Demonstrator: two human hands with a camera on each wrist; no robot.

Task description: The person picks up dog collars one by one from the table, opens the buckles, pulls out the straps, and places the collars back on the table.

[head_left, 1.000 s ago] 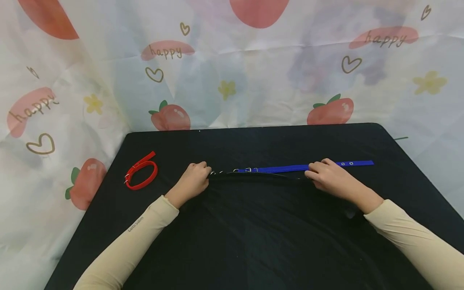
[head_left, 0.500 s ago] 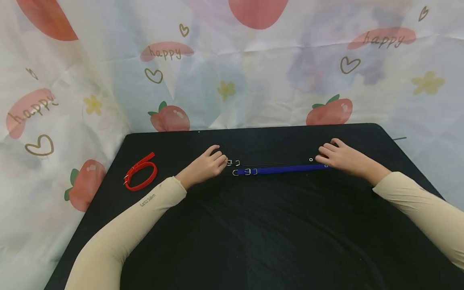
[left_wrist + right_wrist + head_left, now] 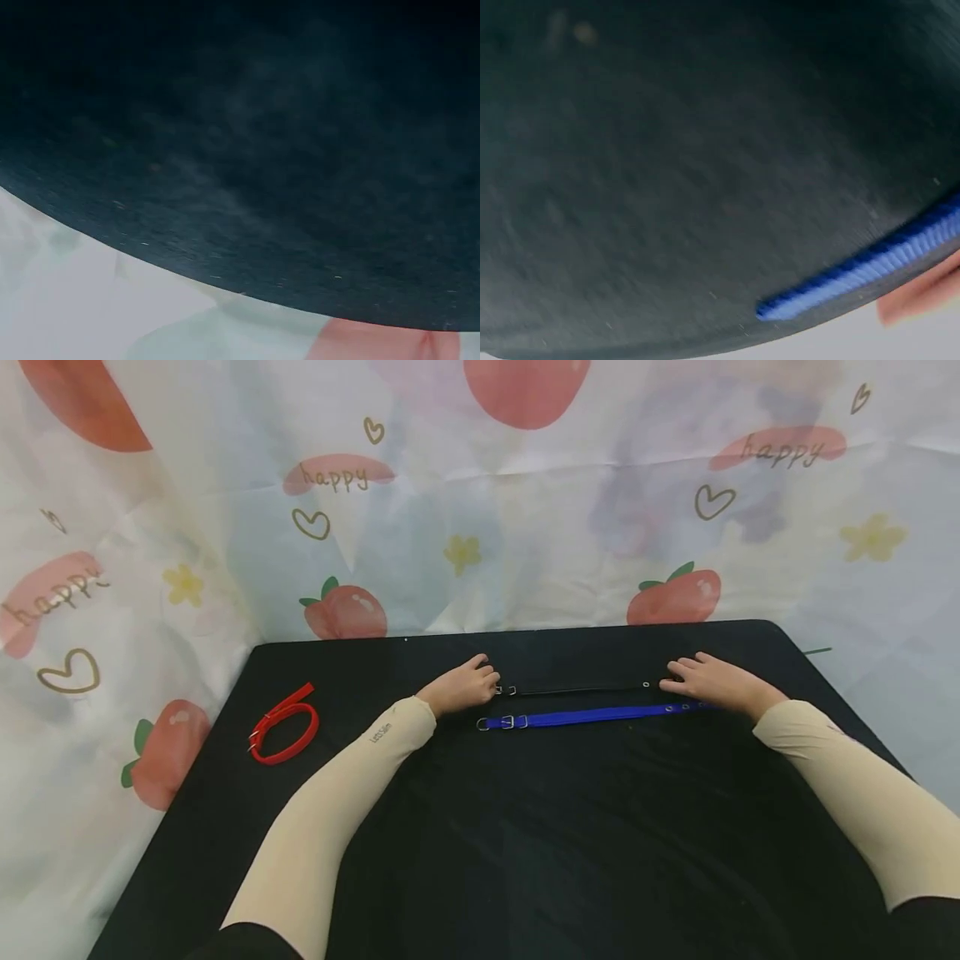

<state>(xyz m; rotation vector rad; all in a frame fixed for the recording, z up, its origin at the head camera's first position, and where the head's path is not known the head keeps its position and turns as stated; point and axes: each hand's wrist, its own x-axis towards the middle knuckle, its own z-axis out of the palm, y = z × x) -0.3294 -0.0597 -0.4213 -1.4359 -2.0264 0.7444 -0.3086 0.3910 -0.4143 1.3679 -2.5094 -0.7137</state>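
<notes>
A thin black collar [image 3: 581, 690] with a metal buckle lies straight across the back part of the black table. My left hand [image 3: 461, 687] pinches its buckle end, the index finger pointing out past it. At the other end, beyond a metal eyelet, my right hand [image 3: 720, 683] holds the strap, its tip hidden by the fingers. Just nearer runs a blue collar [image 3: 600, 717], roughly parallel, its buckle at the left and its eyelet end passing behind my right hand. The right wrist view shows the tip of this blue collar [image 3: 855, 274]. Neither wrist view shows a hand.
A red collar [image 3: 288, 733], buckled into a loop with its tail sticking out, lies at the left of the black cloth-covered table [image 3: 540, 835]. Behind the table's far edge hangs a printed backdrop [image 3: 540, 543] with fruit and hearts.
Both hands have moved the black collar from the near side of the blue collar to its far side. The left hand has then slid right with the buckle end. Blue and red collars stay put.
</notes>
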